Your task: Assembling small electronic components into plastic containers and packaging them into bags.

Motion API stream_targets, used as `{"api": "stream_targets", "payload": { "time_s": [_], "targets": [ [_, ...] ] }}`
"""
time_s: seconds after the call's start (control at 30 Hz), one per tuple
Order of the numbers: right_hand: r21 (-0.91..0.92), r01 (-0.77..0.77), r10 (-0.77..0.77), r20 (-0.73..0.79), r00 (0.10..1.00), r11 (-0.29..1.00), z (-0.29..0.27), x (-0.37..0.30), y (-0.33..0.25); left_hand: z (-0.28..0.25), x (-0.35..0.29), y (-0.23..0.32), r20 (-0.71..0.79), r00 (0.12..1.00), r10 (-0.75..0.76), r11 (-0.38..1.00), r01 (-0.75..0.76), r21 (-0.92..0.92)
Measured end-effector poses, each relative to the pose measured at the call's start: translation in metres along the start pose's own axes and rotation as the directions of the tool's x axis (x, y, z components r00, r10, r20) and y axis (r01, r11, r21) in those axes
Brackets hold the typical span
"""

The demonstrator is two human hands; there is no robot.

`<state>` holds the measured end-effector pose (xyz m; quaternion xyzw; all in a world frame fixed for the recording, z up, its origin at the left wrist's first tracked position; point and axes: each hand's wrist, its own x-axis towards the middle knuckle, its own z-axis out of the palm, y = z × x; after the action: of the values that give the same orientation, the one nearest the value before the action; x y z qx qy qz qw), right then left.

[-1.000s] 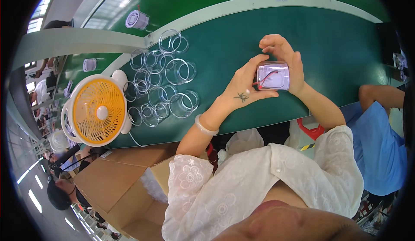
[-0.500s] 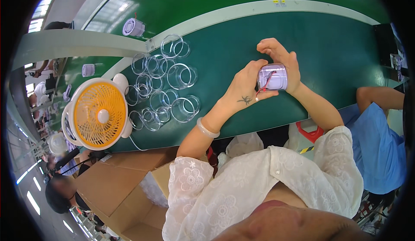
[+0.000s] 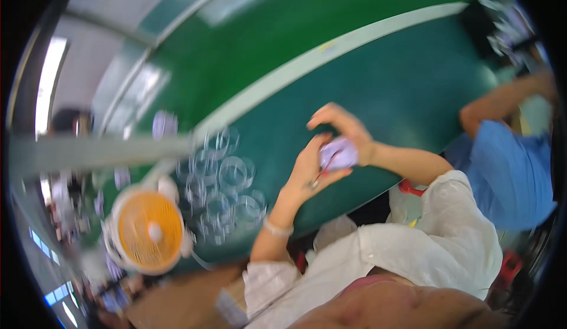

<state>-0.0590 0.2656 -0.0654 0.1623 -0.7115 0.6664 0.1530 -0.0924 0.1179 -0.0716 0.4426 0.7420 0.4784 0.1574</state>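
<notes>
Green belt-like work surface [image 3: 413, 93] w/ a pale strip along its far side fills most of the view; pic is motion-blurred, so fine detail is lost. To your left on the surface sits a cluster of clear round rings [image 3: 227, 184], looks like a dozen or so, lying loose and touching one another, and nearer your left edge an orange-faced desk fan [image 3: 149, 230] in a white frame. A co-worker's blue sleeve [image 3: 508, 169] and forearm come in from the right, well apart from your hands. As to progress: judging by what lies here, you've one small lilac box-like piece [image 3: 339, 152] in hand, up off the surface, while the rings are all on the table untouched, so most of the work seems to be left; can't tell from the blur what's been done to the piece itself. Your left hand [image 3: 310, 172] is curled round the piece from below and the left side, fingers part closed, thumb near its lower edge, w/ a thin dark-red thing across the fingers that's too blurred to name. Your right hand [image 3: 342, 125] arches over the top, fingers bent, fingertips touching the piece's upper and right side. Both hands grip it between them, approx. mid-table, right of the rings.
</notes>
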Motion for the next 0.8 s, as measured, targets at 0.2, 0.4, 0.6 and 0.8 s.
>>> {"api": "stream_targets", "payload": {
  "time_s": [0.2, 0.4, 0.6, 0.8],
  "targets": [
    [0.304, 0.089, -0.057, -0.115, 0.992, 0.948, 0.008, -0.001, 0.015, 0.004, 0.0, -0.003, -0.059, 0.995, 0.075, 0.98, -0.063, 0.189],
    [0.478, -0.027, 0.08, -0.091, 0.993, 0.878, 0.01, -0.008, 0.016, 0.019, -0.008, -0.028, -0.065, 0.996, 0.056, 0.998, -0.057, -0.015],
    [0.312, 0.057, 0.009, -0.204, 0.979, 0.949, 0.021, -0.007, 0.009, 0.009, -0.01, -0.005, 0.065, 0.976, -0.209, 0.928, 0.219, -0.302],
    [0.022, 0.261, -0.254, -0.166, 0.953, 0.965, 0.015, -0.006, 0.003, 0.013, -0.01, -0.015, -0.158, 0.975, 0.156, 0.985, -0.165, -0.046]
  ]
}}
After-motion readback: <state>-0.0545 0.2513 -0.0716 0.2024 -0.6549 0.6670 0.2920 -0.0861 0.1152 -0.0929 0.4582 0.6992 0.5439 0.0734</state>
